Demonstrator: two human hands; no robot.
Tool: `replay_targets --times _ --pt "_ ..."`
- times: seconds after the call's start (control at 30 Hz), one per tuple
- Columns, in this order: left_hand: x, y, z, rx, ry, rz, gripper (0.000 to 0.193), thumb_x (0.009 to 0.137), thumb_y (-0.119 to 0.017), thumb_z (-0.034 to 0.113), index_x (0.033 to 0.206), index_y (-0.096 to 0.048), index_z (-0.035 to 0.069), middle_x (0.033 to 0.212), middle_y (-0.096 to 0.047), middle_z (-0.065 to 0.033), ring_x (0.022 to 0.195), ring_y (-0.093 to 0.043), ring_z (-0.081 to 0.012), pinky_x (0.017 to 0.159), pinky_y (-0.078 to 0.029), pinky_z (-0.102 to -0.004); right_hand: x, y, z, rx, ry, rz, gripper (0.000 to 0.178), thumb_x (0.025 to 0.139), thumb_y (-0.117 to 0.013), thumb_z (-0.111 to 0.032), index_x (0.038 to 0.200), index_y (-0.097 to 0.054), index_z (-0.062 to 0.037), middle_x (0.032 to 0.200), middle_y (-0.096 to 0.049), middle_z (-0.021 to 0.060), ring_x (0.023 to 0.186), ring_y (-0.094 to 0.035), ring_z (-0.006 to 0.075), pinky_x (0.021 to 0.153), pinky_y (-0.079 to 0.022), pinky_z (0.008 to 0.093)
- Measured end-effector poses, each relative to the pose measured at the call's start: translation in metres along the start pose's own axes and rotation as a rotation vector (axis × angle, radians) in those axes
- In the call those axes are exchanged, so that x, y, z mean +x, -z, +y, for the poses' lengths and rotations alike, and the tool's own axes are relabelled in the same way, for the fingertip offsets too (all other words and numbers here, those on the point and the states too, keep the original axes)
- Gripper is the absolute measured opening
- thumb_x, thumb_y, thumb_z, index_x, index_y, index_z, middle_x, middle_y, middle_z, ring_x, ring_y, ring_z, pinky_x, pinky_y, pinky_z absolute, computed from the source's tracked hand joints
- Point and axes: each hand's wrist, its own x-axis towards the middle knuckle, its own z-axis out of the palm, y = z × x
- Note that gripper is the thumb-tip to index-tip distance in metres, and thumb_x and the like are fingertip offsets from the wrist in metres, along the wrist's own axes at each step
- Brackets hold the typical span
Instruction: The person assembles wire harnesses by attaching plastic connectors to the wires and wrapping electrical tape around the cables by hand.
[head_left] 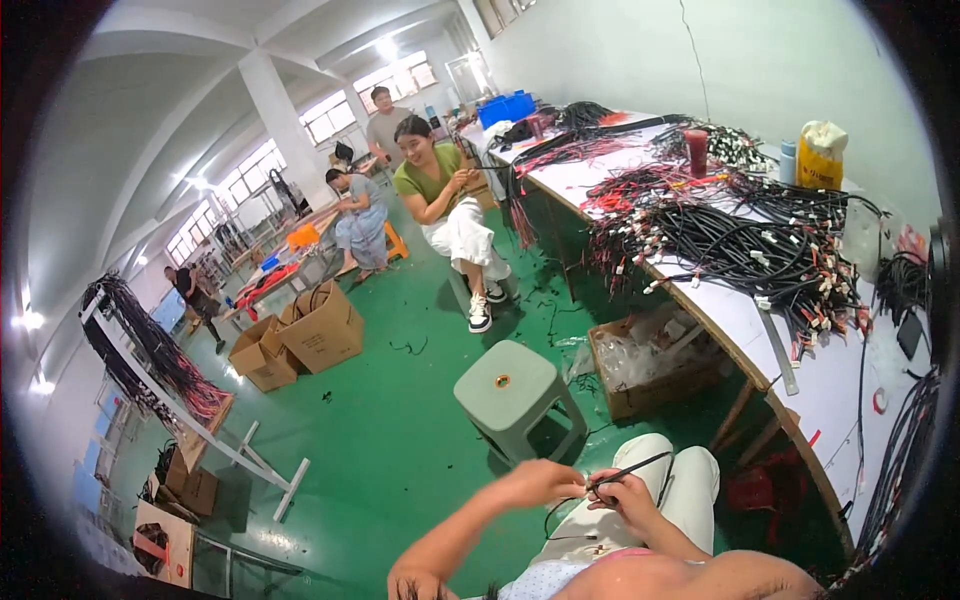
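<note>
Over my lap, my right hand [622, 497] is closed round a thin black cable [645, 462]. One stretch of it loops up and over my white trousers [690, 490], and a thinner tail curves down below my hands. From the left, my left hand [548, 484] meets the right one, its fingertips pinched together at the same cable. A small pale piece shows between the hands, too small to name. The exact grip of the left fingertips is partly hidden.
A grey-green stool [507, 385] stands just ahead. On my right, a long white table [735, 300] carries heaped black cables [730, 235], a metal ruler [777, 350] and a red cup [696, 152]. Beneath it sits an open carton [650, 365]. A seated person [440, 190] handles cable farther off.
</note>
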Motion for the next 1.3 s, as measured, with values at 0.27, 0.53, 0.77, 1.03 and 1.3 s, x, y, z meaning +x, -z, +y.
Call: replay_targets --times 0.27,0.53,0.77,1.03,1.3 --pt "0.129 0.233 -0.046 -0.209 -0.013 0.699 0.070 0.091 -0.052 0.012 0.148 -0.011 0.003 0.094 -0.070 -0.0099 0.067 -0.064 -0.0161 0.071 -0.052 -0.0324 0.010 -0.006 -0.003 -0.039 -0.010 0.029 0.030 0.086 -0.054 -0.008 0.114 -0.057 0.0023 0.082 -0.059 0.0058 0.079 -0.062 0.0156 0.077 -0.058 0.0344" --pt "0.179 0.305 -0.011 -0.267 -0.004 0.785 0.079 0.086 -0.052 0.006 0.149 -0.004 0.005 0.088 -0.069 -0.0131 0.062 -0.064 -0.0169 0.055 -0.050 -0.0287 0.006 -0.005 -0.005 -0.059 -0.031 0.035 0.031 0.086 -0.052 -0.009 0.114 -0.056 0.0036 0.082 -0.058 0.0078 0.079 -0.062 0.0183 0.076 -0.058 0.0364" --pt "0.152 0.172 -0.005 0.146 -0.029 0.439 0.037 0.081 -0.059 0.032 0.112 -0.062 0.013 0.112 -0.063 -0.0117 0.105 -0.060 -0.0313 0.085 -0.049 -0.0431 0.006 -0.001 -0.009 -0.096 -0.010 0.131 0.030 0.086 -0.052 -0.009 0.113 -0.057 0.0026 0.085 -0.060 0.0083 0.079 -0.062 0.0180 0.077 -0.056 0.0344" --pt "0.096 0.058 0.016 0.294 -0.017 0.080 0.079 0.086 -0.059 0.035 0.146 -0.017 0.005 0.089 -0.067 -0.0187 0.082 -0.065 -0.0393 0.073 -0.049 -0.0498 0.007 0.006 0.003 -0.123 0.007 0.105 0.030 0.087 -0.053 -0.009 0.114 -0.057 0.0019 0.094 -0.061 0.0092 0.081 -0.062 0.0171 0.077 -0.055 0.0324" --pt "0.169 0.280 -0.020 0.183 0.287 0.897 0.079 0.082 -0.057 0.026 0.145 -0.017 0.004 0.105 -0.064 -0.0273 0.096 -0.062 -0.0430 0.083 -0.049 -0.0490 0.003 -0.006 0.006 -0.094 -0.018 0.084 0.029 0.088 -0.054 -0.006 0.115 -0.056 0.0034 0.094 -0.061 0.0093 0.082 -0.062 0.0162 0.076 -0.058 0.0316"
